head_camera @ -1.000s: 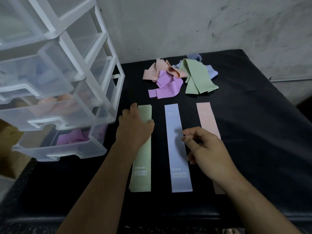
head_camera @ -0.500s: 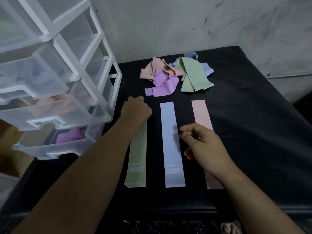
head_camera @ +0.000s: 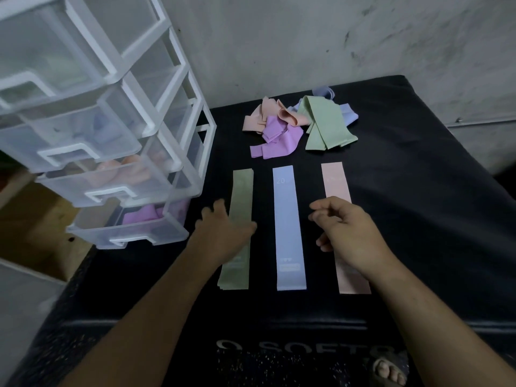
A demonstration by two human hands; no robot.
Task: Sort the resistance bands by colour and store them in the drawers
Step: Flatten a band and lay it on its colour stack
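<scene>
Head view: looking down on a black surface (head_camera: 405, 208), with a drawer unit (head_camera: 167, 113) at its left edge.
Left hand (head_camera: 223, 233): laid across the green band (head_camera: 242, 191), fingers straight and reaching past its left edge, nothing clamped. Judged to be pinning or squaring the strip.
Right hand (head_camera: 349, 233): hovering over the near half of the peach band (head_camera: 335, 180), beside the blue band (head_camera: 287, 219). Fingers loosely curled, holding nothing.
Strips: green, blue and peach laid flat, parallel and apart. Judged a staging layout that keeps colours separate before storage.
Unsorted pile (head_camera: 293, 127): crumpled peach, purple, green and blue bands, behind the strips, near the wall.
Drawers: pulled partly out, probably for quick loading. Purple bands in the bottom drawer (head_camera: 134, 227), peach shapes in the one above.
Hidden or unclear: parts of the green and peach strips covered by the hands. Band count per strip not readable. Upper drawer contents faint through the plastic. Left fingers blurred.
</scene>
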